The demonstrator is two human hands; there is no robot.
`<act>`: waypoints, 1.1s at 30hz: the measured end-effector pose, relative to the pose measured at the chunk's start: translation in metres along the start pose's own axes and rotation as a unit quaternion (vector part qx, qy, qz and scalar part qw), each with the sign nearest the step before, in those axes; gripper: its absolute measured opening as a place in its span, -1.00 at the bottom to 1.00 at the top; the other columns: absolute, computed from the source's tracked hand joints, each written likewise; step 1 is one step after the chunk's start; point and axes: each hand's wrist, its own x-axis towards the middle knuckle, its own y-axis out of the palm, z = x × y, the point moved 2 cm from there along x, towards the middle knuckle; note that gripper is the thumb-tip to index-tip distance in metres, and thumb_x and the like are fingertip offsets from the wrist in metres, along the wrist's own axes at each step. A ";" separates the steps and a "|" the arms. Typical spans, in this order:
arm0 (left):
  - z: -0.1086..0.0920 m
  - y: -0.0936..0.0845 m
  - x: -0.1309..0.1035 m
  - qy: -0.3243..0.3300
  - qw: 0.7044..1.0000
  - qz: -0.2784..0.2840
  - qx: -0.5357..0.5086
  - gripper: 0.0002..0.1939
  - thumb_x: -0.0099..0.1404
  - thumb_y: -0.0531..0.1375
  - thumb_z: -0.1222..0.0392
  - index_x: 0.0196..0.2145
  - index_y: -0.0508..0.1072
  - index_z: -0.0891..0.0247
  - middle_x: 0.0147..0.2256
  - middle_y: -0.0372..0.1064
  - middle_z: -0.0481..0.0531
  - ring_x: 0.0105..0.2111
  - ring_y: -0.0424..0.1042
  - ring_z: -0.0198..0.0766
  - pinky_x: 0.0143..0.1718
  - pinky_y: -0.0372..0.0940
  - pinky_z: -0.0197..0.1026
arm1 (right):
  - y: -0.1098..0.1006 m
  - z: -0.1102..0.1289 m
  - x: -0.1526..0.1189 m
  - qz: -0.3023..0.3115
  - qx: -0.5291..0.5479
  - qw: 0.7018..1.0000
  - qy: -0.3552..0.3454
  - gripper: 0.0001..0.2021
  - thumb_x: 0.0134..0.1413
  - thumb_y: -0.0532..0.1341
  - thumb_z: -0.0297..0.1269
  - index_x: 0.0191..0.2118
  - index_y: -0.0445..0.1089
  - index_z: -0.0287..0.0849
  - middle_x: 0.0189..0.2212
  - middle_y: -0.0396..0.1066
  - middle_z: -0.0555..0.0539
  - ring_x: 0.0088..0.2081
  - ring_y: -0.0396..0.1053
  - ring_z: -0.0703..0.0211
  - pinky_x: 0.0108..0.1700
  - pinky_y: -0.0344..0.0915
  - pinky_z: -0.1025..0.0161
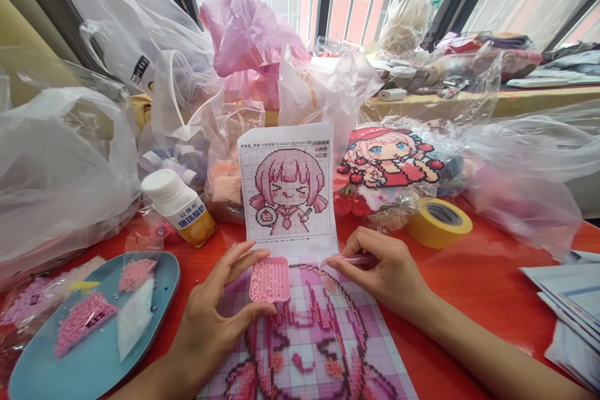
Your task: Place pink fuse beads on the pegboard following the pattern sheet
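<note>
Between the thumb and fingers of my left hand (225, 290) is a small pink bead tray (270, 280), ridged inside and strewn with pale pink beads. It sits over the upper left of a bead picture (300, 337), a pink-haired face with dark outlines on a chequered pink and white ground. My right hand (375, 262) pinches slim pink tweezers (355, 259), their tip at the top of the bead outline. Behind the bead picture a printed chart (289, 190) of a similar figure leans upright. Its lower edge meets the bead picture.
On the left a blue plate (28, 365) carries several small bags of beads. A white-capped bottle (180, 207) tilts beside the chart. To the right lie a yellow tape roll (439, 223), a finished bead figure (389, 156) and papers (569, 300). Plastic bags (65, 156) crowd the back.
</note>
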 end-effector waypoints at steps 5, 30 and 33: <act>0.003 -0.003 0.000 0.059 0.997 0.038 0.043 -0.31 0.14 0.35 -0.10 0.18 0.22 -0.13 0.05 0.52 -0.10 0.18 0.36 -0.06 0.28 0.10 0.16 | 0.001 -0.001 -0.001 -0.002 0.001 1.000 -0.010 -0.66 0.11 0.30 -0.11 -0.54 0.25 -0.17 -0.60 0.29 0.04 -0.58 0.19 0.36 -0.56 0.11 0.36; 0.002 -0.001 -0.004 0.045 0.998 -0.018 0.032 -0.42 0.21 0.27 -0.16 0.16 0.27 -0.22 0.04 0.53 -0.18 0.19 0.34 -0.15 0.23 0.21 -0.03 | 0.000 -0.008 0.000 -0.026 0.049 0.995 0.079 -0.64 0.09 0.30 -0.05 -0.55 0.29 -0.15 -0.61 0.30 0.01 -0.60 0.19 0.35 -0.59 0.10 0.36; 0.008 -0.002 -0.003 0.074 0.996 -0.002 0.042 -0.40 0.23 0.27 -0.10 0.20 0.23 -0.21 0.05 0.52 -0.16 0.18 0.35 -0.15 0.22 0.21 -0.02 | 0.000 -0.008 0.000 -0.022 0.053 0.995 0.076 -0.64 0.10 0.30 -0.06 -0.56 0.27 -0.16 -0.61 0.29 0.01 -0.60 0.18 0.36 -0.59 0.09 0.36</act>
